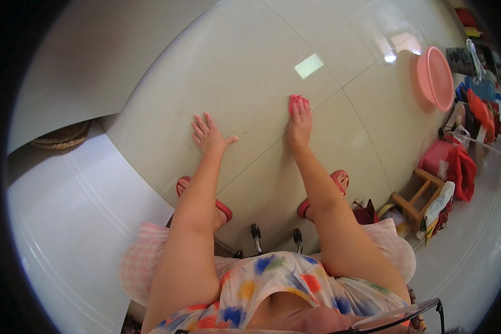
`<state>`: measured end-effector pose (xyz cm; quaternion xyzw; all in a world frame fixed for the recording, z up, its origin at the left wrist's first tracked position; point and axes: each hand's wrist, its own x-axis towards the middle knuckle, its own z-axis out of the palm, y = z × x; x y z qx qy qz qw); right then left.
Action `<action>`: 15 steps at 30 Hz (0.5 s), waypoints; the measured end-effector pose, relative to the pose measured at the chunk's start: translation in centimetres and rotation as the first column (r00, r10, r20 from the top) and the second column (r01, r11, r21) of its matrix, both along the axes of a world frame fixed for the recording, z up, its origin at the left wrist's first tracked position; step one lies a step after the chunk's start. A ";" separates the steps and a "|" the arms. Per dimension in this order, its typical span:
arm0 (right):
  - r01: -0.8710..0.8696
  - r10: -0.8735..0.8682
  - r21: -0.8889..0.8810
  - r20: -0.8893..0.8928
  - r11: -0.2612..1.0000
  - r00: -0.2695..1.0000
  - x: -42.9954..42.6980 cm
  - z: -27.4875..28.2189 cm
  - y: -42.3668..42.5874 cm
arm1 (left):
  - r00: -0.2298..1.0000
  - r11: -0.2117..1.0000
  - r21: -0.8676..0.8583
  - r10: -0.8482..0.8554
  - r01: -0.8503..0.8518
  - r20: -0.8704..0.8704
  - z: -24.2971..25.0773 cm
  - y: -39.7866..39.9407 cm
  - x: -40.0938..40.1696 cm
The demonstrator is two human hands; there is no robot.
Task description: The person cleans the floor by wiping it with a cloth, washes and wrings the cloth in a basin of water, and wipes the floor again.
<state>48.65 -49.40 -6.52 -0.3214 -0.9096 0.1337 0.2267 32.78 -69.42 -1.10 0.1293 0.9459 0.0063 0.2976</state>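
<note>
My right hand (299, 127) is held out over a small pinkish-red cloth (293, 100). Its fingers lie on top of the cloth, which rests against the glossy cream tile floor (254, 79). To the left, my left hand (211, 135) is spread palm down at the floor, fingers apart and holding nothing. A few small crumbs (245, 132) lie on the tile beside my left thumb. Both feet, in red sandals (223, 209), are set apart on the floor behind the hands.
A pink plastic basin (436, 79) leans on its side at the right. Below it are a red bag (461, 173), a wooden stool (417, 200) and assorted items along the wall. A pale cabinet (121, 50) borders the upper left. Chair casters (255, 231) show between my feet.
</note>
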 end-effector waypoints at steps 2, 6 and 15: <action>-0.066 0.066 -0.047 0.014 0.997 0.998 -0.4 0.1 -1.6 | 1.000 1.000 -0.006 -0.003 0.003 0.004 -0.1 0.3 0.0; -0.290 0.289 -0.205 -0.036 0.935 0.957 -2.2 1.2 -6.4 | 1.000 1.000 -0.026 0.000 0.000 -0.007 -0.1 -0.2 -0.4; -0.212 -0.140 -0.830 -0.326 0.516 0.935 -2.5 2.9 -1.3 | 1.000 0.998 -0.060 -0.020 0.022 0.021 -0.1 -0.5 -0.4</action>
